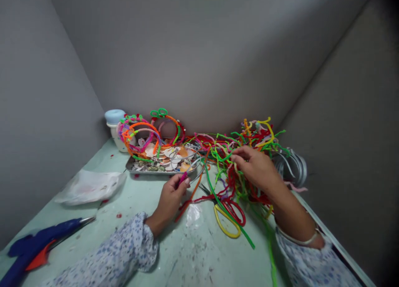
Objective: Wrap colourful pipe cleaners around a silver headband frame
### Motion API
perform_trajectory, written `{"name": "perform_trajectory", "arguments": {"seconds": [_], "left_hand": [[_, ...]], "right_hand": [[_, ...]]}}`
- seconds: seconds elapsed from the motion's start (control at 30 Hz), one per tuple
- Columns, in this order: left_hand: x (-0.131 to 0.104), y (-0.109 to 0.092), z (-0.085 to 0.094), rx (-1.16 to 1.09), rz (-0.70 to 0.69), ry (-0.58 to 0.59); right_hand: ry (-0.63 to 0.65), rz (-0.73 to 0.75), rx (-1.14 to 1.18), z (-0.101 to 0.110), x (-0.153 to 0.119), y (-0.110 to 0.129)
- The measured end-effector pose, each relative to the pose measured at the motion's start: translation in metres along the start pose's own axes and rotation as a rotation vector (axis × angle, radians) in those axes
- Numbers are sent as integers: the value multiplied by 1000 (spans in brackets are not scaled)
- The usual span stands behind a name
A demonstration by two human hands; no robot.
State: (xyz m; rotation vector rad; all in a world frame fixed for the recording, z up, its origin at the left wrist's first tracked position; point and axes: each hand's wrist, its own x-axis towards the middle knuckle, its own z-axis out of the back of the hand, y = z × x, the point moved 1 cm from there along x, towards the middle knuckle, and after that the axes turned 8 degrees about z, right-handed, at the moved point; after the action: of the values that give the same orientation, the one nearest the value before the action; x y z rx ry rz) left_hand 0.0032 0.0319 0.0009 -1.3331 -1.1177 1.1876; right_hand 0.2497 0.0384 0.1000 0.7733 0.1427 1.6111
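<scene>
In the middle, my left hand [170,197] pinches a thin silvery headband hoop [199,175], with a short magenta fuzzy piece [183,177] showing at the fingertips. My right hand [257,168] reaches over a tangled pile of pipe cleaners [224,166]. Its thumb and fingers are closed on a green pipe cleaner [229,157] at the pile's left side. Below the pile lie scissors [217,220] with red and yellow handles, partly crossed by a long green strand and a red one. An orange pipe cleaner [196,190] stretches beside my left hand.
A metal tray [149,172] of shells stands at the back, with wrapped headbands [141,125] on it. Behind is a white jar with a blue lid [115,116]. A plastic bag [92,187] and a blue glue gun [46,237] lie left. Silvery hoops [299,168] sit right, near grey walls.
</scene>
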Motion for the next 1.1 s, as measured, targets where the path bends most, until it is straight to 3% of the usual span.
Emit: {"name": "perform_trajectory", "arguments": {"seconds": [0.17,0.4,0.63,0.93,1.1], "left_hand": [[-1,1,0,-69,48,34],[-1,1,0,-107,31,55],[-2,0,0,-91,20,64],[-1,2,0,-52,4,82],[-2,3,1,-43,8,93]], "right_hand": [[-30,-65,-142,24,0,-13],[432,43,-149,12,-9,-14],[700,45,-313,0,-13,-20],[683,-102,-465,-5,-5,-35],[599,-68,-353,12,-1,-31]]}}
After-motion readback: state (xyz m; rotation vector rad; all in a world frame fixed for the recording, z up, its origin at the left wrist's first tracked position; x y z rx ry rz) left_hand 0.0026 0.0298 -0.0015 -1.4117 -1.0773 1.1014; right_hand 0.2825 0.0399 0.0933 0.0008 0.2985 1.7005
